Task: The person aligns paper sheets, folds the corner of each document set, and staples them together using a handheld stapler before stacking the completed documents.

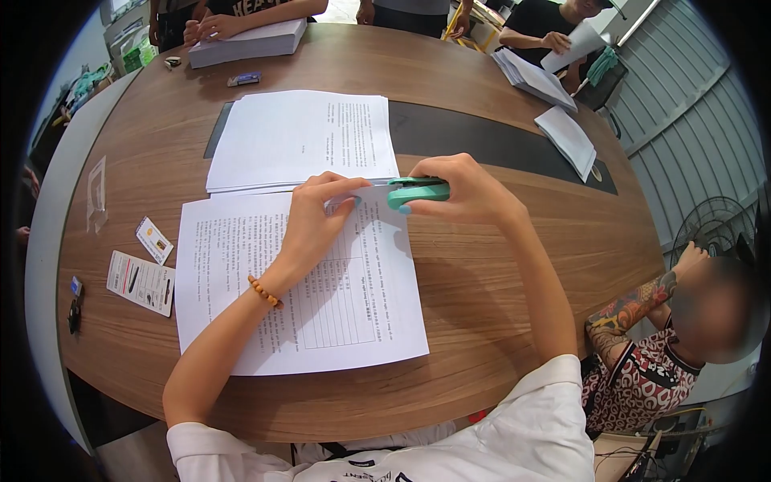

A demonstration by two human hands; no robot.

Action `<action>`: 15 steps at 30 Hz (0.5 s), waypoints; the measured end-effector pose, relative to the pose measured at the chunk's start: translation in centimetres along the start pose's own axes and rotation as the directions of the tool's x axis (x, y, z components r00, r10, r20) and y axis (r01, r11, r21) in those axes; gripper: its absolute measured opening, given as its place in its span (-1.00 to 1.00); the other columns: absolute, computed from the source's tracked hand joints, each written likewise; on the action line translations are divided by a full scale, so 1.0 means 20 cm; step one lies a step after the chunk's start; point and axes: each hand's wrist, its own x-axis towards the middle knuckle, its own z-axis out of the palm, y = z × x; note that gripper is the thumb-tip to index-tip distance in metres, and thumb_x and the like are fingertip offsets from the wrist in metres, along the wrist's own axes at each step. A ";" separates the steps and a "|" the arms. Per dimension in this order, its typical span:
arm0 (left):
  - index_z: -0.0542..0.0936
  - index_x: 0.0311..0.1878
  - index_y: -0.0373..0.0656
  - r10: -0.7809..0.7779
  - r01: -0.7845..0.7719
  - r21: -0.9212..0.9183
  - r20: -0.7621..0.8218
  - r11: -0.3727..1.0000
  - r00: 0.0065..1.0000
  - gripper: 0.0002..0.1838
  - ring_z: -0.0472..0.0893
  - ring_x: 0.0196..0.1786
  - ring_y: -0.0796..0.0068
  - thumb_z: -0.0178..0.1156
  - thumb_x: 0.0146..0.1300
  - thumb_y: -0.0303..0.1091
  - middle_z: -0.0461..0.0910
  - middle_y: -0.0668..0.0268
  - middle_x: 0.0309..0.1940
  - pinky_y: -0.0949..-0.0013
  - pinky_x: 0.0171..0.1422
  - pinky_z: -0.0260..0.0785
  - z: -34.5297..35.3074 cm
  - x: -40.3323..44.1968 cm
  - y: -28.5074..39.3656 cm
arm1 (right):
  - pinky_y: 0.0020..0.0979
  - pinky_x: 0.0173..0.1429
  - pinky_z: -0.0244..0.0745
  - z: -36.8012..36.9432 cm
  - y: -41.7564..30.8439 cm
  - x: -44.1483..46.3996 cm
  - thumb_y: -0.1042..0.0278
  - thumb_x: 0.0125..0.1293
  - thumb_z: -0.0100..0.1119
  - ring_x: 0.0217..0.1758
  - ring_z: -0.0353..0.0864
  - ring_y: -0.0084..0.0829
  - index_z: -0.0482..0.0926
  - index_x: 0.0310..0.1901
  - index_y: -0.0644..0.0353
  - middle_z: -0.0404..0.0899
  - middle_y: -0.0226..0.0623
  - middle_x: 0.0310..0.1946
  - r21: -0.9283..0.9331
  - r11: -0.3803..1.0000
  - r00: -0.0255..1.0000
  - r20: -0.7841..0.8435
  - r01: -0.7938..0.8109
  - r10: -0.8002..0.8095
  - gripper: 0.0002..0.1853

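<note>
Right fingers (pixel 434 185) — wrapped round green stapler (pixel 418 194) | left fingers (pixel 337 193) — pressing sheet (pixel 337 321), left of stapler

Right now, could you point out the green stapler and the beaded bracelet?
Green stapler (pixel 422 194): head view, on its thicker green half.
Beaded bracelet (pixel 264 293): head view, on its middle beads.

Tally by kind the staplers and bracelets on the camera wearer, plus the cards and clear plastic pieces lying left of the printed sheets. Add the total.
Green stapler, in the right hand: 1
Beaded bracelet: 1
Cards (small photo card, larger printed card): 2
Clear plastic piece: 1
Total: 5
</note>
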 end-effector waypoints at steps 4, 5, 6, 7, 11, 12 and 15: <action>0.63 -0.08 -0.13 0.019 -0.019 0.021 -0.003 1.000 1.000 -0.68 0.53 -0.19 0.49 0.11 0.10 -0.65 0.58 0.25 -0.24 0.53 -0.09 0.42 0.00 0.00 0.00 | -0.52 -0.50 0.29 0.00 0.01 0.00 0.24 -0.01 0.37 -0.60 0.47 -0.47 0.58 -0.34 0.29 0.56 -0.22 -0.57 -0.004 1.000 1.000 0.009 0.000 0.000 -0.70; 0.63 -0.08 -0.13 0.002 -0.002 0.014 0.001 1.000 1.000 -0.68 0.53 -0.19 0.49 0.11 0.10 -0.64 0.58 0.25 -0.24 0.53 -0.09 0.43 0.00 0.00 0.00 | -0.52 -0.50 0.29 0.00 0.01 0.00 0.24 -0.01 0.37 -0.60 0.47 -0.47 0.58 -0.34 0.29 0.56 -0.22 -0.57 -0.005 1.000 1.000 0.009 0.000 0.000 -0.70; 0.63 -0.08 -0.13 -0.014 0.014 0.008 0.005 1.000 1.000 -0.68 0.53 -0.19 0.49 0.11 0.10 -0.64 0.58 0.24 -0.24 0.53 -0.10 0.43 0.00 0.00 0.01 | -0.52 -0.50 0.29 0.00 0.01 0.00 0.24 -0.01 0.37 -0.60 0.48 -0.48 0.58 -0.34 0.29 0.56 -0.23 -0.57 -0.005 1.000 1.000 0.012 0.006 -0.006 -0.70; 0.63 -0.08 -0.13 -0.014 0.014 0.008 0.004 1.000 1.000 -0.68 0.53 -0.19 0.49 0.11 0.10 -0.64 0.58 0.24 -0.24 0.53 -0.10 0.43 0.00 0.00 0.01 | -0.53 -0.51 0.29 0.00 0.01 0.00 0.25 0.00 0.37 -0.60 0.48 -0.48 0.58 -0.34 0.29 0.56 -0.23 -0.57 -0.005 1.000 1.000 0.015 0.013 -0.013 -0.71; 0.64 -0.09 -0.13 -0.029 0.029 0.004 0.007 1.000 1.000 -0.69 0.53 -0.20 0.49 0.12 0.10 -0.64 0.58 0.25 -0.24 0.54 -0.10 0.43 0.00 0.00 0.01 | -0.41 -0.48 0.29 0.00 0.01 0.00 0.14 0.04 0.32 -0.62 0.43 -0.39 0.58 -0.42 0.28 0.50 -0.24 -0.64 0.013 1.000 1.000 0.009 -0.015 0.015 -0.69; 0.64 -0.09 -0.13 -0.027 0.027 0.021 0.009 0.999 1.000 -0.69 0.53 -0.20 0.49 0.12 0.10 -0.64 0.58 0.25 -0.24 0.54 -0.10 0.43 0.00 0.00 0.01 | -0.41 -0.48 0.29 0.00 0.01 0.00 0.15 0.04 0.32 -0.62 0.43 -0.39 0.58 -0.42 0.27 0.50 -0.25 -0.64 0.016 1.000 1.000 0.002 -0.008 0.008 -0.69; 0.64 -0.09 -0.12 -0.016 0.016 0.017 0.007 1.000 1.000 -0.68 0.53 -0.20 0.49 0.12 0.10 -0.64 0.58 0.25 -0.25 0.54 -0.09 0.43 0.00 0.00 0.01 | -0.41 -0.48 0.29 0.00 0.01 0.00 0.14 0.05 0.31 -0.62 0.43 -0.40 0.58 -0.43 0.27 0.50 -0.25 -0.65 0.020 1.000 1.000 -0.003 0.003 -0.003 -0.69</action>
